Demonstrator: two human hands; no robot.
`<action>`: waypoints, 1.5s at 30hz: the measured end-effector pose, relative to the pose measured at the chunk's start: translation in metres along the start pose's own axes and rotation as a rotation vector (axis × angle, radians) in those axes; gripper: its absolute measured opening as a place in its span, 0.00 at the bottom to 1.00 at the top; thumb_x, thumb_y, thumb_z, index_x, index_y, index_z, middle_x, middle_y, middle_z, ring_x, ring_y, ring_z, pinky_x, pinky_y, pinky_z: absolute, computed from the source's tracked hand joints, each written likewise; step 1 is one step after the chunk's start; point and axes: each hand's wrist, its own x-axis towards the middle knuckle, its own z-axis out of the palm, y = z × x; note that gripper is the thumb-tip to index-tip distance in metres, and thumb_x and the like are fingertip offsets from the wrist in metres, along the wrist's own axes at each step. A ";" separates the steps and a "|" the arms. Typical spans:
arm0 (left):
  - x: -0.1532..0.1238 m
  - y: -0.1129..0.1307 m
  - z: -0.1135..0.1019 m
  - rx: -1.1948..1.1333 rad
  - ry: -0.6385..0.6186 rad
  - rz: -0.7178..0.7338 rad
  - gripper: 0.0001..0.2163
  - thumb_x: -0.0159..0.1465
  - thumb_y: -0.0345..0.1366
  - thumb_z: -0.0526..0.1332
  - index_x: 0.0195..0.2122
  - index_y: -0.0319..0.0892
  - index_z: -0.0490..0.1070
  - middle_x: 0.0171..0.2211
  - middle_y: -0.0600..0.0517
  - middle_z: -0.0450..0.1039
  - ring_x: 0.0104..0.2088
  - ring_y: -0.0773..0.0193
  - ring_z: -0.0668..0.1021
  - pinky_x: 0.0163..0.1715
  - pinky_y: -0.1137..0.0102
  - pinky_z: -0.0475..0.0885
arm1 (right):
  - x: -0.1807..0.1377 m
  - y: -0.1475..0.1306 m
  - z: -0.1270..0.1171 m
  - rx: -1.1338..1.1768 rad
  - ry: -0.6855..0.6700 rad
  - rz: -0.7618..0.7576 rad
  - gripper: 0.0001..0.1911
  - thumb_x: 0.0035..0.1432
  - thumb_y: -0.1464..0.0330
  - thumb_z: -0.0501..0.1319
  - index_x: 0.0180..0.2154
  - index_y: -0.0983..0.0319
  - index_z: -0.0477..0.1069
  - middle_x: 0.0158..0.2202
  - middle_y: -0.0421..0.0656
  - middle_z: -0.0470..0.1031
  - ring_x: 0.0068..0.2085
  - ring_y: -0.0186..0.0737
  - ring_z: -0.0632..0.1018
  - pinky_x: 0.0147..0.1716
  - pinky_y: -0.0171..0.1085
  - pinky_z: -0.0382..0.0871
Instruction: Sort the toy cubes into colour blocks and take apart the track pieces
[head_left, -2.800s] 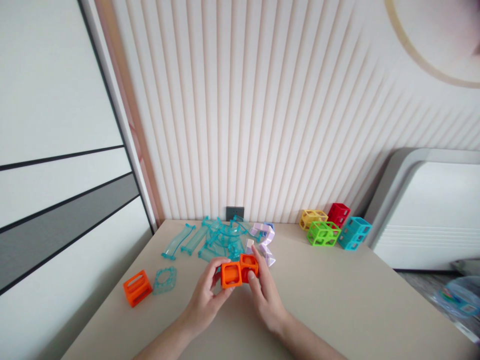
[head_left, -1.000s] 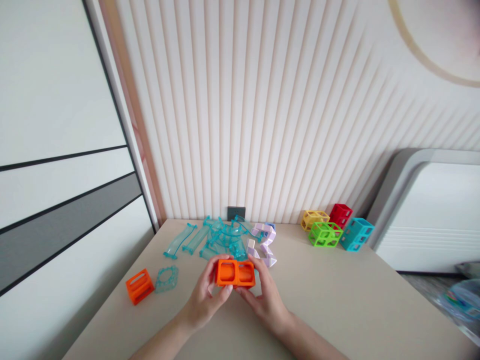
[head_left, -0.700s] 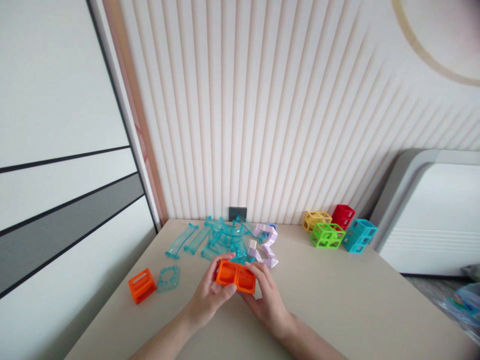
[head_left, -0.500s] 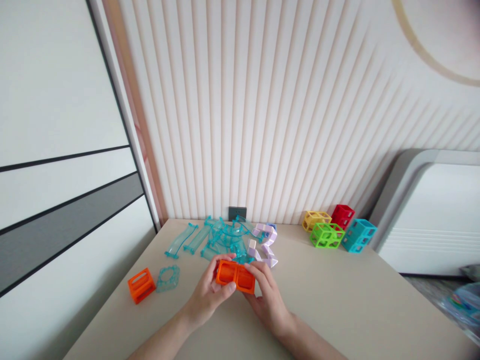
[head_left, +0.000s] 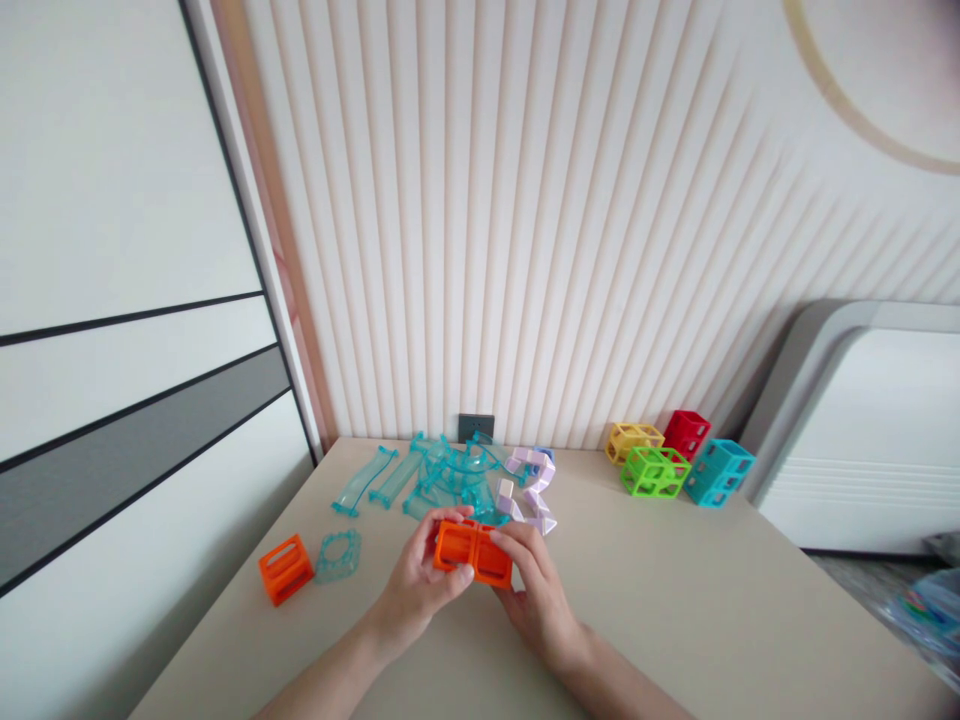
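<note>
Between my two hands, above the table, is an orange open-framed toy block (head_left: 474,552) with two rectangular windows facing me. My left hand (head_left: 420,577) grips its left side, thumb along the lower edge and fingers behind. On the right side my right hand (head_left: 534,590) closes around it, fingers over the top edge and thumb underneath. A second orange block (head_left: 286,570) lies on the table to the left. Beside it is a flat clear-teal square piece with a round hole (head_left: 338,556).
Behind my hands lies a heap of clear-teal track pieces (head_left: 457,475), with a lilac folding snake toy (head_left: 538,500) at its right. Yellow (head_left: 632,441), green (head_left: 654,471), red (head_left: 687,435) and blue (head_left: 720,472) blocks stand at the back right. A ribbed wall (head_left: 480,220) bounds the table (head_left: 675,610).
The view has shifted very slightly. Both hands keep the same hold on the orange block, which is tilted a touch differently.
</note>
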 end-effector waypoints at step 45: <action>0.003 -0.003 -0.012 -0.024 0.012 -0.041 0.19 0.60 0.36 0.72 0.51 0.50 0.68 0.49 0.52 0.77 0.51 0.59 0.78 0.54 0.65 0.69 | 0.000 0.014 -0.009 -0.031 -0.027 0.055 0.23 0.70 0.63 0.57 0.62 0.60 0.60 0.56 0.55 0.73 0.58 0.49 0.75 0.54 0.47 0.74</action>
